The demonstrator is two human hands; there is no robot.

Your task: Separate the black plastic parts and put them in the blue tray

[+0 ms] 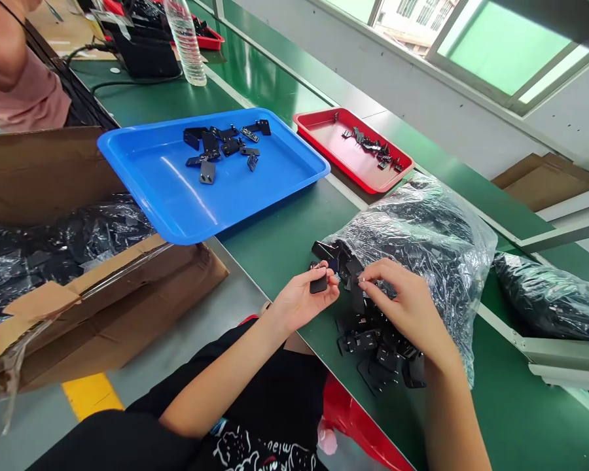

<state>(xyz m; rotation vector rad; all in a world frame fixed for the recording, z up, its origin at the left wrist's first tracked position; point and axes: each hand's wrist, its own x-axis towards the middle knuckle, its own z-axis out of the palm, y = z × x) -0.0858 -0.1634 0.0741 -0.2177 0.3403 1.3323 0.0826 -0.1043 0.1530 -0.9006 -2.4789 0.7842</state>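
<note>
In the head view, the left hand (307,297) clamps a small flat black piece (319,284) between its fingers. The right hand (412,304) bunches its fingertips at heaped black angular parts (366,340); whether they grip one, I cannot tell.

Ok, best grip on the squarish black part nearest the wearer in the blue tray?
I'd pinch the squarish black part by its opposite side edges, coming from above on the wearer's side. It shows a broad, flat face at the near end of the cluster, and the other black parts in the blue tray lie beyond it, so that approach looks freer.
</note>
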